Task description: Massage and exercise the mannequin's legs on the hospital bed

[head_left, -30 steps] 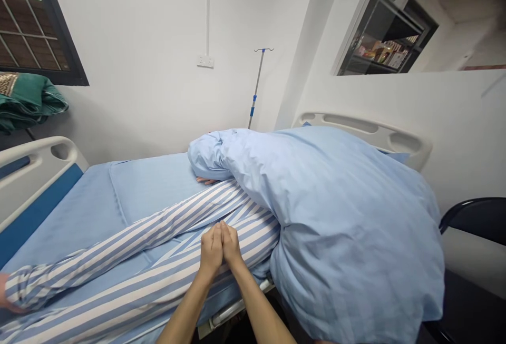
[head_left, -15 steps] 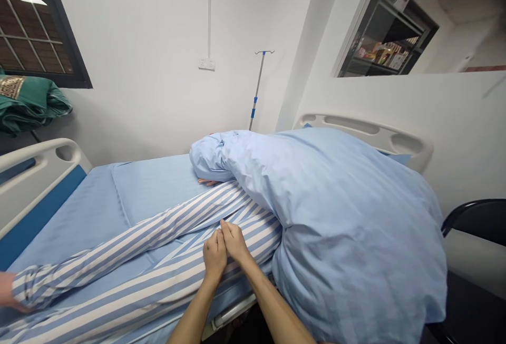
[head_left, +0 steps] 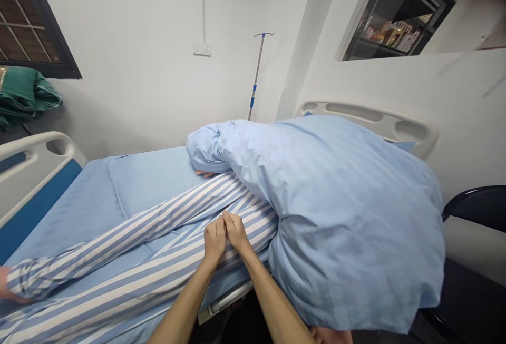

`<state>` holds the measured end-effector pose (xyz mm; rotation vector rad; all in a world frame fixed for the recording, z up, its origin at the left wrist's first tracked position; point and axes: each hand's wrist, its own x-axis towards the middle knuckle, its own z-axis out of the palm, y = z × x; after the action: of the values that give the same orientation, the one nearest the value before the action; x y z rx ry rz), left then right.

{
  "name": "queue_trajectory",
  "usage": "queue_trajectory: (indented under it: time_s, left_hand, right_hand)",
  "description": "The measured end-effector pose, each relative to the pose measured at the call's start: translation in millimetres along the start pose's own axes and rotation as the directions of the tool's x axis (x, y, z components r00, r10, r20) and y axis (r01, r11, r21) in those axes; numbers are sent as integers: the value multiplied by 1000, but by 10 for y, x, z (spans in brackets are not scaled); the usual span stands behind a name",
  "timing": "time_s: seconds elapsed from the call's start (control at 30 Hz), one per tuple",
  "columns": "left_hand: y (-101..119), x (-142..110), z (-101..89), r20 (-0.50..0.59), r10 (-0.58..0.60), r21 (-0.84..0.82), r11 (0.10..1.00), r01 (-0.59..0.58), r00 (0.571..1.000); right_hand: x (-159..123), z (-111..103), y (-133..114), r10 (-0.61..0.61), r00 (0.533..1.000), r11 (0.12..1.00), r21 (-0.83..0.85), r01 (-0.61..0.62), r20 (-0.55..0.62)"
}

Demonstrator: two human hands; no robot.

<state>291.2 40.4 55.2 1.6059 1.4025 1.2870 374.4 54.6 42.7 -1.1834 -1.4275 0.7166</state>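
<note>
My left hand (head_left: 215, 237) and my right hand (head_left: 236, 231) are side by side, both closed, with thumbs and knuckles close together. They rest on or just over the upper leg of a lying figure in blue-and-white striped trousers (head_left: 158, 275). Whether the curled fingers hold cloth is hidden. Right of my hands, a bunched light blue quilt (head_left: 340, 202) covers the figure's upper part and hangs over the bed's near side. Fingertips of the figure (head_left: 204, 174) show under the quilt's far left end, and a bare foot or ankle (head_left: 6, 283) at the left edge.
The bed has a pale blue sheet (head_left: 154, 167), a footboard (head_left: 37, 149) at left and a headboard (head_left: 367, 111) at right. A drip stand (head_left: 256, 72) stands behind by the wall. A black chair (head_left: 480, 207) is at right; folded green cloth (head_left: 31, 94) lies at left.
The view has tipped down slightly, so the bed and wall sit higher in the picture. My hands stay closed together over the same striped leg.
</note>
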Motion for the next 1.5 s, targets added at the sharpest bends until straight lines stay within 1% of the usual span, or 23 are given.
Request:
queue_trajectory:
  time_s: [0.07,0.13,0.2,0.27,0.3,0.4,0.47,0.53,0.6,0.67,0.73,0.77,0.87,1.0,1.07,1.17,1.23,1.3,1.37,1.43,1.5]
  left_hand:
    - [154,50,54,4,-9,-126,992,9,1000]
    - [267,95,117,-30,-41,-230,973,33,999]
    - [287,126,178,-93,-86,-255,965,60,992]
    - [210,133,227,-147,-113,-194,977,84,983]
    - [149,127,245,-158,-106,-142,986,84,982]
    - [-19,88,273,-148,-39,9,999,41,988]
    - [-67,68,274,-150,-10,65,998,20,989]
    - [-65,62,268,-160,-14,79,996,27,987]
    - [-45,64,261,-153,-5,67,998,15,988]
    - [-32,68,261,-126,19,59,998,-11,992]
    - [-34,68,271,-84,45,94,995,-37,995]
    - [-40,67,278,-66,50,128,991,-41,997]
    - [-62,60,304,-39,54,214,976,-44,998]
    - [-43,65,342,-34,49,224,974,-40,998]
    - [22,87,368,-30,58,214,976,-50,998]
    - [201,142,425,-3,149,193,970,-146,989]
    - [330,180,477,-16,188,137,973,-185,982]
    - [406,207,537,-75,143,31,990,-141,987]
    - [394,212,588,-134,60,-47,997,-67,989]
    - [305,199,616,-157,1,-47,999,-9,988]
    - [184,177,616,-129,-2,22,1000,5,992]
  right_hand:
    - [22,-32,9,28,999,996,90,-24,-41]
    - [36,-50,14,46,995,991,128,-34,-89]
    - [37,-49,18,57,990,991,124,-41,-126]
    - [27,-38,24,64,989,993,106,-50,-131]
    - [21,-32,28,63,990,994,96,-51,-129]
    - [12,-20,41,66,989,995,85,-55,-130]
    - [24,-28,31,75,988,994,90,-63,-133]
    - [56,-61,-14,71,993,996,68,-65,-98]
    - [99,-124,-93,27,999,999,-19,-28,-30]
    - [140,-209,-177,-47,998,989,-137,52,37]
    - [163,-290,-219,-104,993,971,-208,115,63]
    - [165,-322,-213,-111,992,969,-214,121,58]
    - [127,-359,-109,-95,995,977,-190,99,33]
    - [63,-339,40,-83,997,984,-160,81,-5]
    - [70,-343,67,-62,997,993,-108,57,-44]
    - [119,-376,95,-23,992,1000,2,24,-121]
    - [148,-399,122,7,986,998,55,2,-164]
    - [159,-413,146,30,982,996,84,-15,-185]
    - [151,-416,152,42,980,996,89,-25,-196]
    - [135,-406,140,35,980,998,65,-23,-196]
    - [124,-387,122,23,981,999,44,-15,-194]
